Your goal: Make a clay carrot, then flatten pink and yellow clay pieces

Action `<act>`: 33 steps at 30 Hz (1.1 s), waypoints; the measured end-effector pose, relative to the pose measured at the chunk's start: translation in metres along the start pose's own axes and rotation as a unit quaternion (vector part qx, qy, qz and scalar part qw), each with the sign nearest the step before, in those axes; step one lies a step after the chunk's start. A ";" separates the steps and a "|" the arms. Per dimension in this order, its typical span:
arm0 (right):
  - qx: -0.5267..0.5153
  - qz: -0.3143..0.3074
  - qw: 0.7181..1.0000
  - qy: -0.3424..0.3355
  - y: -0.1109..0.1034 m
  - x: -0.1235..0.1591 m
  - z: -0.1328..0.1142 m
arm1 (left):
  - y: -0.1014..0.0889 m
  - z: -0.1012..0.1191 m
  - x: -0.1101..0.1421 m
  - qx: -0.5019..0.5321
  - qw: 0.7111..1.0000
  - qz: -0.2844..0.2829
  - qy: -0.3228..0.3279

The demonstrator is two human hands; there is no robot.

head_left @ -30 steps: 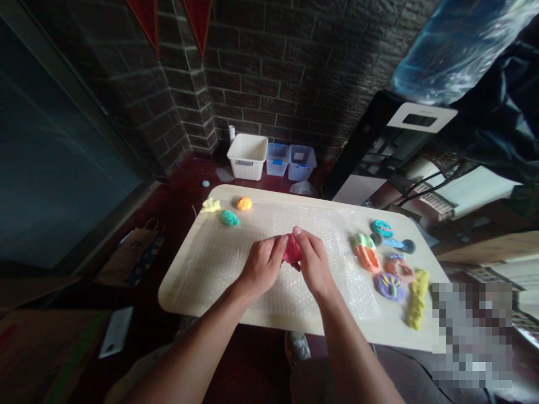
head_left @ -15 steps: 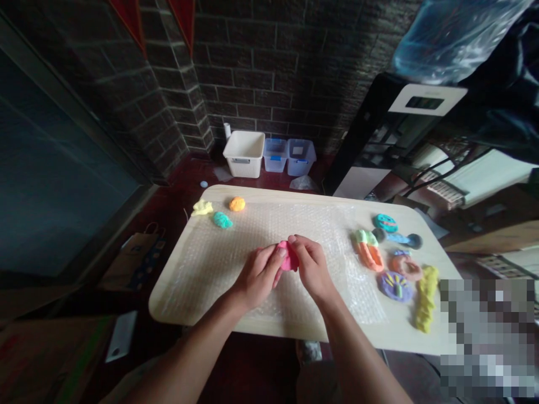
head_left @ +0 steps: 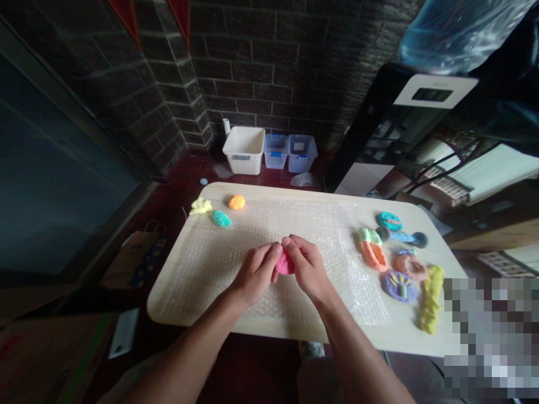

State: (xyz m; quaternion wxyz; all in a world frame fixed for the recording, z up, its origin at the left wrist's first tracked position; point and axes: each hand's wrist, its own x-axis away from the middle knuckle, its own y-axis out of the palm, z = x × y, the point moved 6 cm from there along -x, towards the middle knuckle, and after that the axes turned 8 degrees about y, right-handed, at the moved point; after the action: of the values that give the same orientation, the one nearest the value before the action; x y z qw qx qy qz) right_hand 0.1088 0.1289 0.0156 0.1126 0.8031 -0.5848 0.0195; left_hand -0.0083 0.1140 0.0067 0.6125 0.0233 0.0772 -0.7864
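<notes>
Head view: gripping pink lump between left hand and right hand, touching both, with long axis unclear.

Clay between hands, above table, lumps far left, shapes right, bins behind

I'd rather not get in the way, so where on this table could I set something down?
The bubble wrap has free room between the green lump and left hand. Another patch lies beyond the pink lump, between the orange lump and teal disc. It's crowded at the right, where the purple disc, yellow strip and peach piece lie close together.
</notes>
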 end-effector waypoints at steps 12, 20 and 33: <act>0.018 0.010 1.000 -0.006 0.005 0.010 -0.001 | 0.002 0.003 0.007 0.059 0.998 -0.015 -0.022; 0.130 0.069 0.988 -0.037 -0.005 0.010 0.004 | -0.006 0.007 0.010 -0.013 1.000 -0.019 -0.002; 0.091 0.016 0.995 -0.035 0.011 0.013 0.002 | -0.006 0.001 0.011 0.101 0.995 -0.001 -0.026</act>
State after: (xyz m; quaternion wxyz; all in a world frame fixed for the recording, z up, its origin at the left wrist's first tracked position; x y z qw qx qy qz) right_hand 0.1026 0.1136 0.0176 0.0182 0.8010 -0.5967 0.0459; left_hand -0.0169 0.1053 0.0068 0.6079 0.0642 -0.0183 -0.7912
